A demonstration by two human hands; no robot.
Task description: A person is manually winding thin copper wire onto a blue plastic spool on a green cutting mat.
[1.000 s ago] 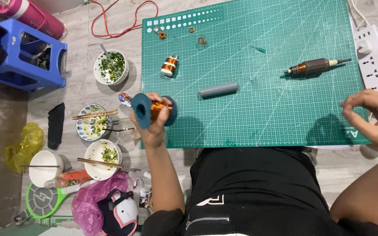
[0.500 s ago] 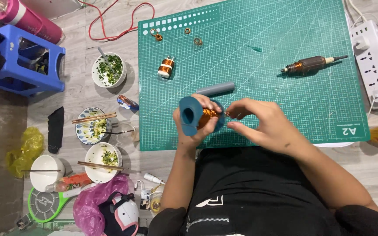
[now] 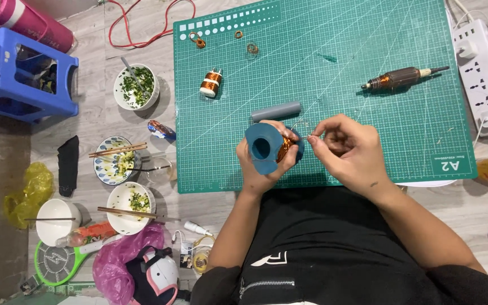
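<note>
My left hand [image 3: 258, 169] grips a blue spool of copper wire [image 3: 266, 148] over the near part of the green cutting mat [image 3: 368, 56]. My right hand [image 3: 348, 149] is just right of the spool, its fingertips pinched on the thin wire end that comes off it. A grey tube [image 3: 276, 111] lies on the mat just beyond the spool. A small copper coil on a white bobbin [image 3: 210, 83] stands further left. A brown pen-shaped tool [image 3: 399, 78] lies at the mat's right.
Several small copper rings [image 3: 199, 40] lie at the mat's far edge. A white power strip [image 3: 484, 73] sits to the right. Left of the mat are bowls with food and chopsticks [image 3: 117, 161], a blue stool [image 3: 21, 76], bags and a red cable [image 3: 142, 34].
My left hand brought the spool from the mat's left edge toward the middle. My right hand came in from the far right and now pinches the wire end.
</note>
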